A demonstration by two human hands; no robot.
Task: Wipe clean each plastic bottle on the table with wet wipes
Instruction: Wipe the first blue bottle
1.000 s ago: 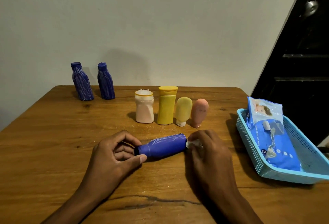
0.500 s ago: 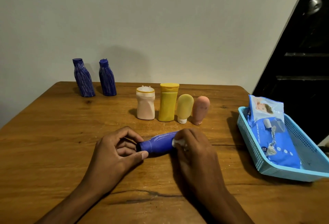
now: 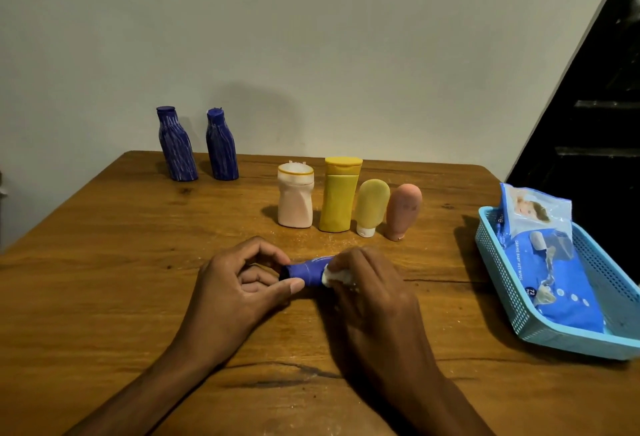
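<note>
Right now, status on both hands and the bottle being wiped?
Left hand pinches cap end of lying blue bottle. Right hand presses wet wipe around its body. Nothing in the way.

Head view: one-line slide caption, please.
Left hand steadies a lying blue bottle while right hand rubs it with a wet wipe.

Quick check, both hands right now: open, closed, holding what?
Left hand: pinches the cap end of the lying blue bottle.
Right hand: closed round the bottle, pressing a white wet wipe on it.

Wipes pack (image 3: 550,262) in basket (image 3: 568,344), right of bottles (image 3: 349,203).
</note>
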